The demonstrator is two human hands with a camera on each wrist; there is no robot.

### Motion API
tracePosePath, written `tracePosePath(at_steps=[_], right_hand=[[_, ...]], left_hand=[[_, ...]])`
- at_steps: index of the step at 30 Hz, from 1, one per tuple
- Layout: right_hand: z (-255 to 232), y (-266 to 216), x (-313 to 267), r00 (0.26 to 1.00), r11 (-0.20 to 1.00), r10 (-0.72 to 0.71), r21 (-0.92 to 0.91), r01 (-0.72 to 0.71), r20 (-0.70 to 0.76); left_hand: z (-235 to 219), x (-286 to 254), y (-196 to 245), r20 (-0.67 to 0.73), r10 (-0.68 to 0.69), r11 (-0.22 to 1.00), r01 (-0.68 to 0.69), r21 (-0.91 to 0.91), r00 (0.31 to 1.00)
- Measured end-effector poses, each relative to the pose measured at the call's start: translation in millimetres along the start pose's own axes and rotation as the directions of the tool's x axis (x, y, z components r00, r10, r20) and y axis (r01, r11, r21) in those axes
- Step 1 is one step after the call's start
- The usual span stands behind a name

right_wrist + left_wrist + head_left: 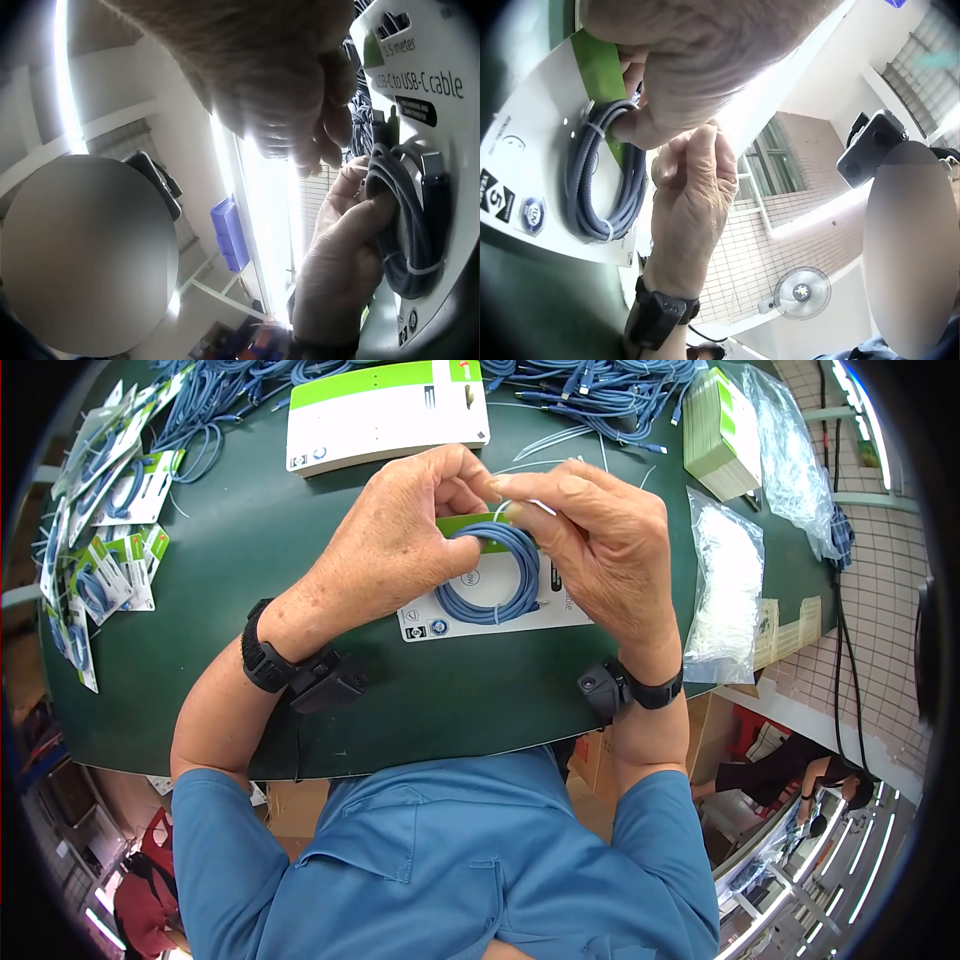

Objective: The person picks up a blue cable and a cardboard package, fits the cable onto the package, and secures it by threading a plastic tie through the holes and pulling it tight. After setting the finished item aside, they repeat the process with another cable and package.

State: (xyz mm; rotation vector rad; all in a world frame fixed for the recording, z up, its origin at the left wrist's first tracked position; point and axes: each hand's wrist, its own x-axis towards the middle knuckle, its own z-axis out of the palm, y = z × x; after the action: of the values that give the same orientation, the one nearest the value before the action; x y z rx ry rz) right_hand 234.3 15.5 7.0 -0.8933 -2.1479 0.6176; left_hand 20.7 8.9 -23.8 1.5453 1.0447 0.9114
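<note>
A coiled blue cable [490, 612] lies against a white and green card [425, 622]; thin white ties go round the coil. My left hand [395, 535] grips the coil and card at the upper left, its thumb inside the loop. My right hand [605, 540] pinches a thin white tie [500, 512] at the top of the coil, close to the left fingertips. In the left wrist view the coil [577, 180] hangs upright on the card beside the left thumb. The right wrist view has the cable's connector [433, 169] beside the coil.
A stack of cards [385, 420] stands beyond the hands, with many blue cables [600, 390] behind. Carded cables [130, 490] lie at the left. At the right are another card stack [715, 435], a bag of white ties [722, 590] and an emptied-looking clear bag [795, 460].
</note>
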Motion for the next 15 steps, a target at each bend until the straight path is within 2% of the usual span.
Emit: tracePosePath(at_steps=[1,4,9,12,15], right_hand=[[-1,-3,-1,1.0,1.0,-0.002,0.001,0.002,0.003],[-4,-8,-3,0.977,0.939,0.168,0.281,-0.2,0.133],[-15,-13,-1,0.948,0.891,0.194,0.359,-0.278,0.252],[-19,-11,-4,0.923,0.778,0.239,0.509,-0.369,0.303],[-17,-12,-5,0.928,0.776,0.244,0.517,-0.36,0.281]], left_hand=[[0,0,1,-0.007,-0.01,1.0,0.01,-0.01,1.0],[-5,0,4,0.057,-0.008,1.0,0.008,0.012,0.998],[-11,1,7,0.123,-0.014,0.999,0.008,0.046,0.992],[-10,0,11,0.075,0.048,0.998,-0.051,0.047,0.996],[-11,-2,13,0.054,0.076,0.995,-0.079,0.058,0.996]])
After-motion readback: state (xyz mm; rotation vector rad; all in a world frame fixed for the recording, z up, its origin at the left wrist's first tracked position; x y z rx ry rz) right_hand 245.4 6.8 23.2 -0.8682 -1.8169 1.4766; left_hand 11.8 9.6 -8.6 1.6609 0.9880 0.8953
